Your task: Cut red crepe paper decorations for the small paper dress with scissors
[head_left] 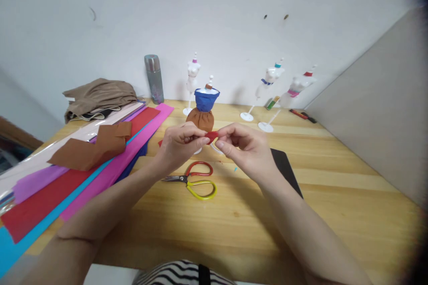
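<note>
- Fingertips of the left hand (182,144) — thumb against index — are closed on one small red piece (211,136) at its left end.
- The right hand (245,149) pinches the other end between thumb and forefinger, so the red piece is held up between both hands, above the tabletop (207,231) and in front of the brown skirt.
- One pair of scissors (183,179) lies below the hands, one handle loop red and one yellow, blades to the left.
- Four small white dress forms stand toward the wall. The front one wears a blue top (204,100), a gathered brown skirt (200,119) and a brown neck band. The back-left form (193,70) has a pink neck band.
- Two stand at the right: one form with a teal neck band (274,75) and a blue waist strip, one with a red neck band (302,83) and a pink waist strip.
- One metal bottle (154,79) stands at the back left; one green tube (273,103) is near the wall between the two right forms.
- A stack of coloured sheets (110,160) spreads at the left: red, light blue, magenta, purple and more — one brown piece (93,147) on top, folded brownish cloth (100,93) behind.
- One flat black object (286,170) lies partly behind the right hand.
</note>
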Action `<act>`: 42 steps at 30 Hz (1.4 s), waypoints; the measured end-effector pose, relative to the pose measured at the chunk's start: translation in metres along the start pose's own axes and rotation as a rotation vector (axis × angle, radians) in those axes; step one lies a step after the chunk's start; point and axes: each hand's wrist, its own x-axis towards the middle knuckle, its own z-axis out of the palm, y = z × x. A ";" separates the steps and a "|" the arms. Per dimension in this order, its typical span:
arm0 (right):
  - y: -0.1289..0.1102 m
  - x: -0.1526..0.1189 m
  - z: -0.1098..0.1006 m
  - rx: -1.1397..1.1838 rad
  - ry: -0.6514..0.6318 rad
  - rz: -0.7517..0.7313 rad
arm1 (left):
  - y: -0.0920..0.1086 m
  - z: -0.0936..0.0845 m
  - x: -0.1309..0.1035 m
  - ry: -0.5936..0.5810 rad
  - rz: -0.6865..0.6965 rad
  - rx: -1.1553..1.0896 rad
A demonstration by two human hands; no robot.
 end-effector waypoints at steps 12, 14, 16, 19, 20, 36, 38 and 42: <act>-0.002 -0.003 0.000 -0.114 0.044 -0.058 | -0.003 0.000 -0.001 0.024 0.036 0.038; -0.002 -0.003 0.000 -0.108 0.064 -0.063 | -0.002 0.001 -0.001 0.025 0.056 0.031; -0.002 -0.003 0.000 -0.113 0.086 -0.068 | -0.002 0.001 -0.001 0.027 0.064 0.042; -0.002 -0.003 0.002 -0.142 0.094 -0.086 | -0.003 0.001 -0.002 0.025 0.056 0.085; -0.002 -0.004 0.002 -0.156 0.096 -0.100 | -0.003 0.001 -0.002 0.026 0.056 0.097; 0.000 -0.004 0.001 -0.267 0.001 -0.251 | -0.014 0.004 -0.001 0.051 0.424 0.170; 0.001 -0.003 0.001 -0.285 -0.006 -0.270 | -0.013 0.004 -0.001 0.024 0.418 0.155; 0.005 -0.002 0.001 -0.284 -0.001 -0.261 | -0.013 0.006 -0.002 0.010 0.346 0.120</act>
